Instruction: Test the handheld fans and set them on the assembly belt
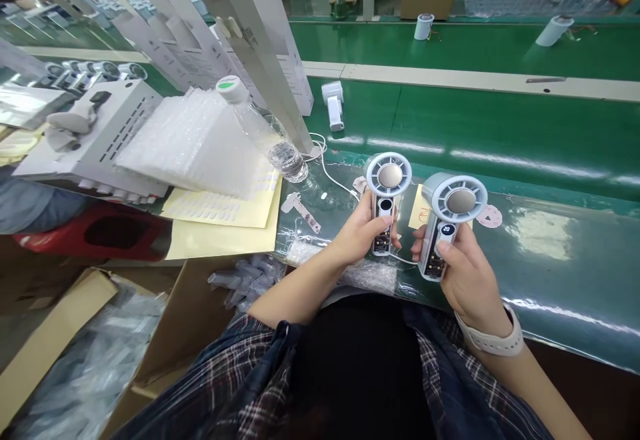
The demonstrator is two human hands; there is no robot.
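Observation:
My left hand [363, 230] is closed around the handle of a light blue handheld fan [389, 175], its thumb on the front below a dark round display. In my right hand [467, 270] is a second handheld fan [459, 200] of the same kind, held upright with the thumb under its display, which is lit and reads 20. Both fans have a round head with a silver centre and a dark, exposed circuit on the handle. A white cable [404, 260] runs between the two handles. Behind the fans, partly hidden, lies a yellow note [417, 210] with red writing.
A water bottle [273, 137] leans by a metal post [260, 47], near bubble-wrap sheets [185, 140]. Another fan [333, 105] lies on the green conveyor [450, 120]. A pink scalloped disc [490, 216] is at right. Below left stands a carton [165, 320] with plastic parts. Other people sit across.

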